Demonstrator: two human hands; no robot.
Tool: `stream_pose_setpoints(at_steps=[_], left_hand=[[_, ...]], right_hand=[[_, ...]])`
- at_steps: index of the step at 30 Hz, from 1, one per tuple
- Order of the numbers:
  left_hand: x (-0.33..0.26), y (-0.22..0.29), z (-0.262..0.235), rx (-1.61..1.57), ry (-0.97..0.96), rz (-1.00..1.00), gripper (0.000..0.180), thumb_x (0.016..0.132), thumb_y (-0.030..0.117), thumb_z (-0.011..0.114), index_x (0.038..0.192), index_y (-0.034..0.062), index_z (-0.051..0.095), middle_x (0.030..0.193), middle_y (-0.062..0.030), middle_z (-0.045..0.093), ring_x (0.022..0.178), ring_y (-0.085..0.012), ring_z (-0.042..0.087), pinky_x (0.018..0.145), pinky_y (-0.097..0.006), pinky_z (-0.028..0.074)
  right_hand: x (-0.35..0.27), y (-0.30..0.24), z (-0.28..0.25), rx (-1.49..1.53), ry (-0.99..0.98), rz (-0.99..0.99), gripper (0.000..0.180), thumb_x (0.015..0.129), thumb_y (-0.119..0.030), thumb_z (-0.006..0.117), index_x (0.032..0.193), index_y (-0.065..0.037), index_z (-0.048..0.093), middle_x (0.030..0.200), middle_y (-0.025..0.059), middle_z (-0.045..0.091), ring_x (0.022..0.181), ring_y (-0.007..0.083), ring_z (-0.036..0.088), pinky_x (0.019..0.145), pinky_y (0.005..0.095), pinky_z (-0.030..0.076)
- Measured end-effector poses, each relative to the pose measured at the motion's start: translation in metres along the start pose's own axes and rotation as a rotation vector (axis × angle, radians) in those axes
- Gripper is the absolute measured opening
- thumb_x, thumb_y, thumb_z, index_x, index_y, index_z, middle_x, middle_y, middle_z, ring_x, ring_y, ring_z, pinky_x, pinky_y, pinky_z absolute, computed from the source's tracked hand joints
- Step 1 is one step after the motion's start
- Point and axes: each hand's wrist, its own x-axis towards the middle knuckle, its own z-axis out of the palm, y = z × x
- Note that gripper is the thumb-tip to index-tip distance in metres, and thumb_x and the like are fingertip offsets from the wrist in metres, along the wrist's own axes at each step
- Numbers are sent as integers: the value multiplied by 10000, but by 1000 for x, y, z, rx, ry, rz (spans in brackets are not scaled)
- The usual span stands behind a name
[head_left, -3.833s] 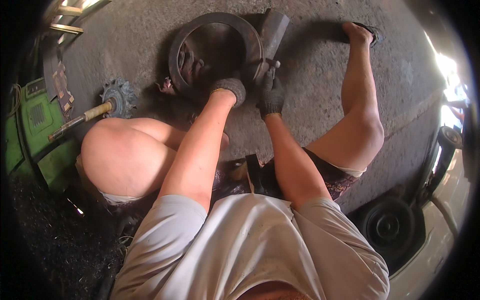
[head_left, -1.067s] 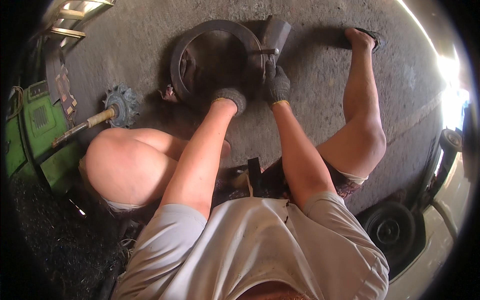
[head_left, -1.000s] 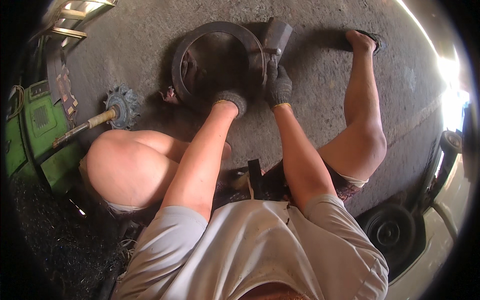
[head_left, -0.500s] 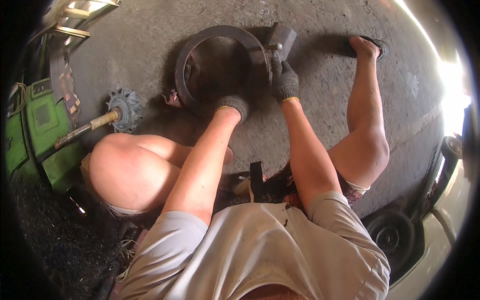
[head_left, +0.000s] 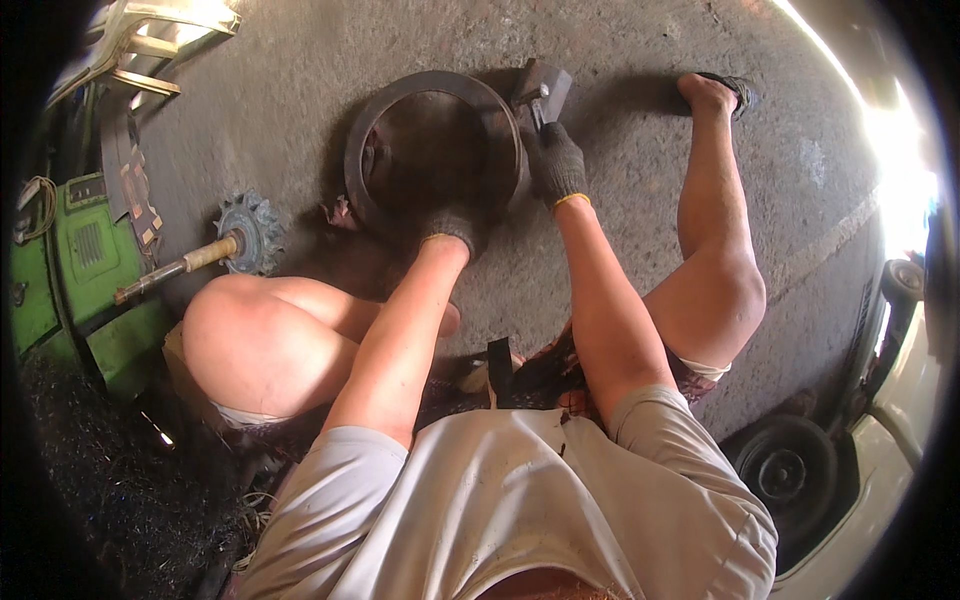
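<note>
A large dark metal ring (head_left: 358, 140) is on the concrete floor in front of me, its right side showing a thick outer wall. My left hand (head_left: 460, 228), in a dark knit glove, is closed over the ring's near rim; its fingertips are lost in shade. Beside the ring's right edge, my gloved right hand (head_left: 556, 165) grips a small hammer (head_left: 539, 93) with a metal head. Just beyond that hammer head stands a dark metal block (head_left: 552, 78). Inside the ring the floor is in deep shadow.
To the left lies a finned metal wheel on a shaft (head_left: 250, 235), near a green machine panel (head_left: 100, 240). Dark metal shavings (head_left: 100, 470) heap at lower left. A yellowish metal frame (head_left: 150, 45) stands far left. A vehicle wheel (head_left: 785, 470) is at lower right.
The hammer's head has turned from crosswise to pointing more away from me. My right hand has shifted slightly left and nearer. The whole view has shifted a little; my left hand stays at the ring.
</note>
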Motion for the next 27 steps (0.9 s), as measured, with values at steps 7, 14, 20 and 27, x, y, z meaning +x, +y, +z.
stream_pose_setpoints(at_steps=[7, 14, 20, 27], left_hand=[[-9, 2, 5, -144, 173, 1, 474, 1009, 245, 558, 1432, 57, 659, 1443, -267, 642, 1316, -398, 643, 1101, -431, 508], [12, -10, 33, -351, 219, -38, 511, 1024, 304, 572, 1468, 57, 629, 1502, -270, 598, 1365, -411, 601, 1132, -437, 485], [6, -7, 25, -285, 309, -6, 518, 1012, 294, 576, 1469, 58, 631, 1507, -271, 593, 1373, -430, 585, 1146, -441, 475], [1, -1, 16, -248, 219, -53, 515, 1051, 274, 537, 1518, 63, 579, 1553, -246, 565, 1420, -379, 562, 1172, -396, 452]], right_hand=[[8, -3, 2, -149, 23, -106, 388, 1054, -440, 578, 1198, -82, 609, 1043, 338, 727, 1044, 544, 689, 878, 631, 528], [28, 15, 14, -185, -18, -88, 413, 1051, -471, 543, 1281, -133, 599, 1047, 335, 721, 1059, 544, 680, 918, 633, 515], [41, -1, 7, -375, -142, -152, 457, 1062, -524, 503, 1313, -157, 610, 1106, 323, 730, 1090, 515, 694, 923, 604, 532], [40, -12, 3, -315, -129, -84, 467, 1031, -528, 543, 1320, -182, 663, 1156, 290, 739, 1108, 492, 708, 931, 592, 552]])
